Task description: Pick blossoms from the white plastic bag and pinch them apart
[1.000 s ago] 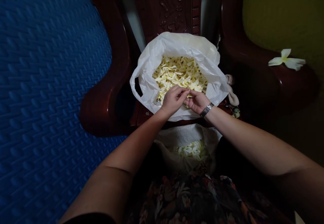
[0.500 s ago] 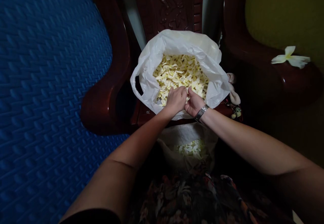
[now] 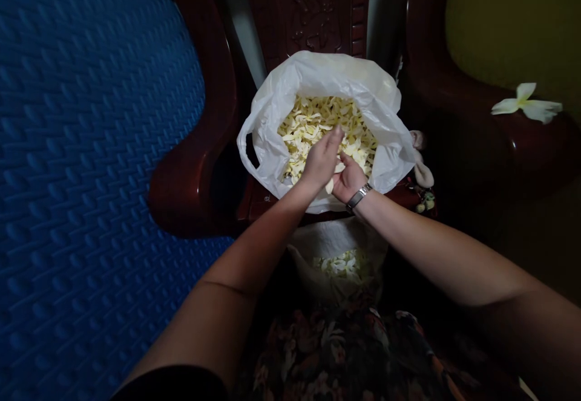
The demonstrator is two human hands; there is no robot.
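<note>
A white plastic bag (image 3: 390, 147) stands wide open on the dark wooden seat, filled with pale yellow-white flower petals (image 3: 308, 129). Over the near side of its mouth, my left hand (image 3: 321, 158) is tilted on edge, fingers straight and pointing away from me. Beside and slightly below it, my right hand (image 3: 349, 178), wearing a metal watch (image 3: 359, 197), is cupped palm up. A few petals (image 3: 329, 187) lie in and at the edge of the right palm, partly hidden by the left hand.
Below the seat edge, a second pale bag (image 3: 327, 234) holds more white flowers. A single white flower (image 3: 529, 106) lies on the right armrest. Small pale objects (image 3: 423, 174) hang beside the bag. A blue textured surface (image 3: 91, 117) fills the left side.
My left hand has lifted and straightened its fingers, having been closed over the right hand. My right hand has turned more palm up, and petals show between the hands.
</note>
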